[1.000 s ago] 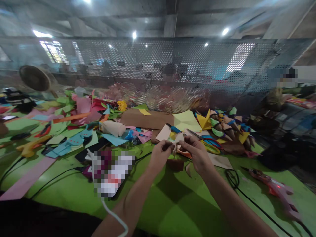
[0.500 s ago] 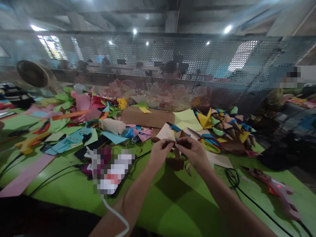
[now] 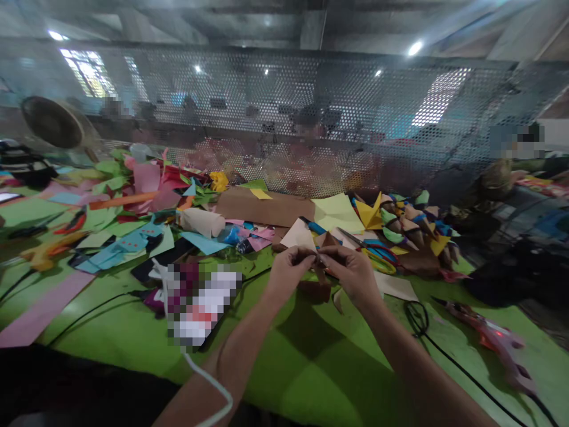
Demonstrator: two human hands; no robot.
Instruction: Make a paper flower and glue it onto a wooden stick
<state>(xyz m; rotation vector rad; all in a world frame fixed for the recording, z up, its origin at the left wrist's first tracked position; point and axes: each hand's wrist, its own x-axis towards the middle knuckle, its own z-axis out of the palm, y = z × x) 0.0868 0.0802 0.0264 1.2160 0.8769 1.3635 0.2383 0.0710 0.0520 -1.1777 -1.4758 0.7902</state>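
My left hand [image 3: 291, 270] and my right hand [image 3: 349, 270] meet over the green table, fingertips almost touching. Both are closed in a pinch on a small piece of brown paper [image 3: 320, 274], part of which hangs down between them. Its pinched edge is hidden by the fingers. Just below lies a darker brown folded piece [image 3: 315, 290]. Behind the hands are a cream paper sheet [image 3: 299, 235] and scissors with yellow and blue handles [image 3: 380, 261].
A pink glue gun [image 3: 498, 341] with a black cord lies at right, a yellow glue gun [image 3: 48, 252] at left. A phone [image 3: 207, 308] with a white cable rests left of my arms. Coloured paper pieces [image 3: 151, 184] heap along the back, before a perforated metal screen [image 3: 267, 130].
The view has tilted and shifted slightly. Both hands stay together at the brown paper, with only a small shift of the fingers.
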